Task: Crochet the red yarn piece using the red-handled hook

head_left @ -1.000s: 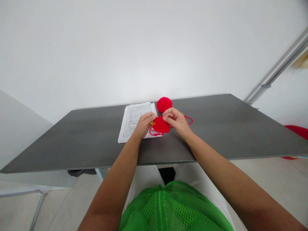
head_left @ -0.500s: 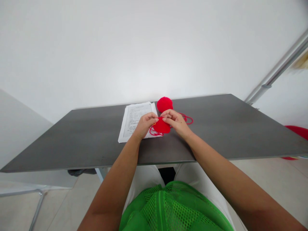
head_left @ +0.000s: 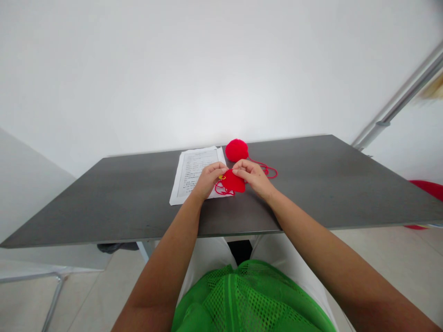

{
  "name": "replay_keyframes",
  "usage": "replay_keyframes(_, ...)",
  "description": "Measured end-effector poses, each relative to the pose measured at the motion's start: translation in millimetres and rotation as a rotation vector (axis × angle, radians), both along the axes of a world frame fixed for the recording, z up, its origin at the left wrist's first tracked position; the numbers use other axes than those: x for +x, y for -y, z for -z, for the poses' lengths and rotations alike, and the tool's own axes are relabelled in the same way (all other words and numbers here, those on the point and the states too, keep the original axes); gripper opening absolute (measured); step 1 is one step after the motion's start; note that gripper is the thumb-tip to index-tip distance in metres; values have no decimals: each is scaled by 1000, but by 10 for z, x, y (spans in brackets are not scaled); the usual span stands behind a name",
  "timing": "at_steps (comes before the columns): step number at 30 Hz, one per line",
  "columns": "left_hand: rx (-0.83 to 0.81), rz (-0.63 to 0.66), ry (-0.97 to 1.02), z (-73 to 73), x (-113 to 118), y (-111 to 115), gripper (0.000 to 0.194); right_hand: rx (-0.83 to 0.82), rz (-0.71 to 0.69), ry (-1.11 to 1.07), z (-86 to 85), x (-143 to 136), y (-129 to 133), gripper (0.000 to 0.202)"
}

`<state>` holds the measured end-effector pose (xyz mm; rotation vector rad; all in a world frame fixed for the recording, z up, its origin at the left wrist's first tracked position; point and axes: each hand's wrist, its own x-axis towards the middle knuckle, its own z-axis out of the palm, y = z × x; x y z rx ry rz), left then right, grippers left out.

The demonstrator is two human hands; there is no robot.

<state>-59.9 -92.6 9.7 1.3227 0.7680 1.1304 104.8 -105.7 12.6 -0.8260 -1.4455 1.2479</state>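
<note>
A small red crocheted-looking piece [head_left: 234, 181] is held between my two hands above the table's near part. My left hand [head_left: 210, 179] pinches its upper left edge, beside a small yellow item [head_left: 222, 177]. With thumb and fingers together, my right hand [head_left: 252, 175] grips the upper right edge. Loose red yarn [head_left: 223, 189] hangs or lies below my left fingertips. Just behind the hands sits a round red ball of yarn [head_left: 236, 150], and a strand [head_left: 272, 171] loops to its right.
Printed sheets of paper [head_left: 188, 171] lie left of the hands, partly under the yarn. The dark table [head_left: 311, 184] meets a white wall at the back. A metal pole [head_left: 398, 108] slants at the right.
The red piece has shifted and tilted slightly to the right. The yellow item by my left fingertips shows more clearly, and my right hand has moved a little.
</note>
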Motion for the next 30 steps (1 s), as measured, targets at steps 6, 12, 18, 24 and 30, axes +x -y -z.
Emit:
replay_keyframes(6,17,-29,3,43,-30,-28,20,-18,-21,-24,10,-4,5,21)
replay_keyframes(12,21,-69,10,45,-15,-33,22,-10,-62,11,35,-6,-9,21)
replay_keyframes(18,21,-44,-1,56,-11,-37,26,9,-75,11,39,-2,-19,20)
replay_keyframes(24,26,-42,-3,44,-13,-25,27,11,-106,7,30,0,-7,21)
replay_keyframes(30,7,-52,2,42,-7,-31,27,10,-123,-6,25,5,-5,21)
